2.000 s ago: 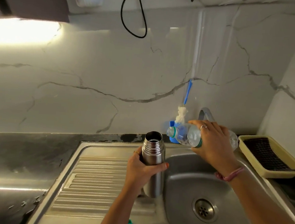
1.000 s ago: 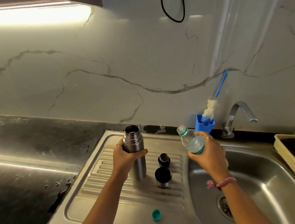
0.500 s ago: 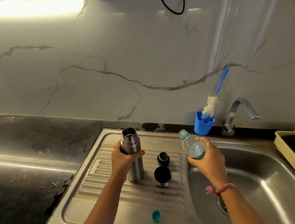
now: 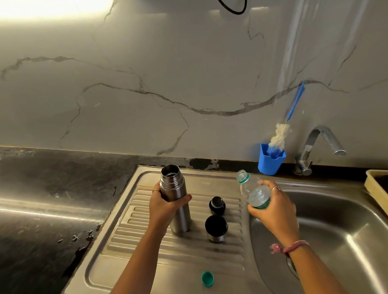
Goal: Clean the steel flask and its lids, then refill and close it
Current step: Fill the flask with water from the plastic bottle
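Gripping the steel flask (image 4: 177,199) mid-body with the left hand (image 4: 164,204), fingers and thumb wrapped right round it, base planted upright on the ribbed drainboard (image 4: 134,239), mouth open. Holding a clear plastic bottle (image 4: 253,191) in the right hand (image 4: 274,211), fingers curled round its lower half, neck tilted toward the flask, uncapped. Two lids parked just beside the flask: small black stopper (image 4: 217,204) behind, steel cup lid (image 4: 216,228) in front. Green bottle cap (image 4: 207,278) lying nearer the front edge. Probably wet and slick, that polished steel, so better grabbed around the middle like this than up by the threads. Rigid, won't dent, likely heavier once filled. Bottle's thin and squishy though, so easy on the squeeze or water spurts out. Stopper next, judging by the open mouth.
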The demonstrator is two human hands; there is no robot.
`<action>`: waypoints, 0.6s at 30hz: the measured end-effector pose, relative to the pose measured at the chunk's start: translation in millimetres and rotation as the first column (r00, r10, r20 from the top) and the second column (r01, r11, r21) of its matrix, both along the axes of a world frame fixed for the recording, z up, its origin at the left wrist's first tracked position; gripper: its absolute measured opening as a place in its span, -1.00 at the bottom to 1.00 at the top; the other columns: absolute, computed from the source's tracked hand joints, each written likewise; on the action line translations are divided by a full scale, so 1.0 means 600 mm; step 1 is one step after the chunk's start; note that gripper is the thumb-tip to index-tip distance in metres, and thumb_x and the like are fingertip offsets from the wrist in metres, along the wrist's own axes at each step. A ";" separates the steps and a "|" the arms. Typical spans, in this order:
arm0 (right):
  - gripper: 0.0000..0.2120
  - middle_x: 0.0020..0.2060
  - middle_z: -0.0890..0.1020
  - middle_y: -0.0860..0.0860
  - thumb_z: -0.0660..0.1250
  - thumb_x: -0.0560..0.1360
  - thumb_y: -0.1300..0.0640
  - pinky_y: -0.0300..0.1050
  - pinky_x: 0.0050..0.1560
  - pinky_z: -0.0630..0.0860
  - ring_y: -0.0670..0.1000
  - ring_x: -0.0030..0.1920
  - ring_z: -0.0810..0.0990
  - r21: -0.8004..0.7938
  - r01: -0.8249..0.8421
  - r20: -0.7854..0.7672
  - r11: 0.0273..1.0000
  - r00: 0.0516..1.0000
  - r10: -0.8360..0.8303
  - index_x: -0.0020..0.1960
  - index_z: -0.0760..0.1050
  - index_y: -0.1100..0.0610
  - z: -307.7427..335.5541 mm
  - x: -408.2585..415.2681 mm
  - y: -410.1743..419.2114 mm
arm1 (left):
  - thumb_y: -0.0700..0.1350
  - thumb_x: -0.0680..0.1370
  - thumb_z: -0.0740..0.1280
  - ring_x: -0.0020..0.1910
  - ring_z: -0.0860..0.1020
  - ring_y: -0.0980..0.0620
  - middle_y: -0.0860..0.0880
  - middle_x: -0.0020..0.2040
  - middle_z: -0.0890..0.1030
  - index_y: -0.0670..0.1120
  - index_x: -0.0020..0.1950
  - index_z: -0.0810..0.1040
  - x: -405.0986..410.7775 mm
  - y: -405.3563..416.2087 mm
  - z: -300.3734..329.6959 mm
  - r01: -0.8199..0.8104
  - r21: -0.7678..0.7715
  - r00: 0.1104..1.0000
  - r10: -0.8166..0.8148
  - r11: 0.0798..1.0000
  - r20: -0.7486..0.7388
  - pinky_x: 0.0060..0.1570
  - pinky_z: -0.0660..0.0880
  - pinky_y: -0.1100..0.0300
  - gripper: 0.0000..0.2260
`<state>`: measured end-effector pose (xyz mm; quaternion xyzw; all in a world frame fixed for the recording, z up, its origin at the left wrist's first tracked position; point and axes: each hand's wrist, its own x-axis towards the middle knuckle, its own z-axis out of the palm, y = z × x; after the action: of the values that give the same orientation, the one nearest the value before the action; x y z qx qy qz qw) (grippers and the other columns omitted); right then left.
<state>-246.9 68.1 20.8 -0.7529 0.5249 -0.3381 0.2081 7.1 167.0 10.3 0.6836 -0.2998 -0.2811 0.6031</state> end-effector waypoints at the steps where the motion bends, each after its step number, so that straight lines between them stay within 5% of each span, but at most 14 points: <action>1: -0.29 0.12 0.60 0.02 0.61 0.23 0.03 0.15 0.10 0.55 0.07 0.14 0.57 0.007 -0.001 -0.001 1.000 1.000 0.001 0.30 0.40 0.05 -0.002 0.001 0.002 | -0.24 0.28 0.63 0.01 0.59 0.03 -0.02 0.06 0.62 -0.07 0.25 0.46 0.000 0.000 -0.001 0.004 0.004 1.000 -0.004 1.000 0.006 -0.15 0.48 0.27 -0.39; 7: -0.28 0.14 0.59 0.02 0.61 0.23 0.02 0.15 0.14 0.52 0.06 0.16 0.55 0.047 -0.023 -0.012 0.999 1.000 0.024 0.31 0.39 0.03 -0.014 0.005 0.016 | -0.24 0.26 0.63 0.20 0.55 -0.08 -0.04 0.22 0.58 -0.03 0.41 0.38 0.000 0.011 -0.029 0.006 0.024 1.000 -0.006 1.000 -0.003 0.11 0.53 0.08 -0.22; 11: -0.29 0.14 0.59 0.02 0.61 0.23 0.03 0.16 0.16 0.51 0.07 0.17 0.54 0.057 -0.033 -0.019 0.998 0.999 0.034 0.30 0.39 0.02 -0.019 0.008 0.027 | -0.19 0.27 0.64 0.51 0.26 -0.12 -0.08 0.55 0.28 -0.02 0.60 0.09 -0.010 0.032 -0.044 -0.027 0.094 1.000 0.027 0.995 0.000 0.46 0.27 -0.09 0.05; 14: -0.29 0.15 0.58 0.01 0.61 0.23 0.02 0.15 0.16 0.51 0.07 0.17 0.54 0.058 -0.039 -0.027 0.998 0.999 0.041 0.31 0.40 0.04 -0.025 0.008 0.034 | -0.12 0.29 0.64 0.55 0.16 -0.09 -0.09 0.59 0.16 -0.07 0.62 0.00 -0.029 0.057 -0.061 -0.054 0.150 0.998 0.050 0.987 0.033 0.50 0.19 -0.02 0.09; 18: -0.29 0.14 0.58 0.00 0.61 0.21 0.02 0.11 0.13 0.52 0.06 0.15 0.55 0.077 -0.038 -0.029 0.996 0.999 0.040 0.29 0.41 0.03 -0.038 0.008 0.047 | -0.07 0.31 0.63 0.46 0.29 -0.08 -0.10 0.50 0.28 -0.10 0.58 0.08 -0.070 0.098 -0.096 -0.059 0.197 0.994 0.039 0.979 0.101 0.46 0.28 -0.01 0.01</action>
<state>-242.2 96.3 -1.7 -0.7595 0.5257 -0.3022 0.2355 -34.7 225.6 -47.6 0.7607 -0.2819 -0.2614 0.5230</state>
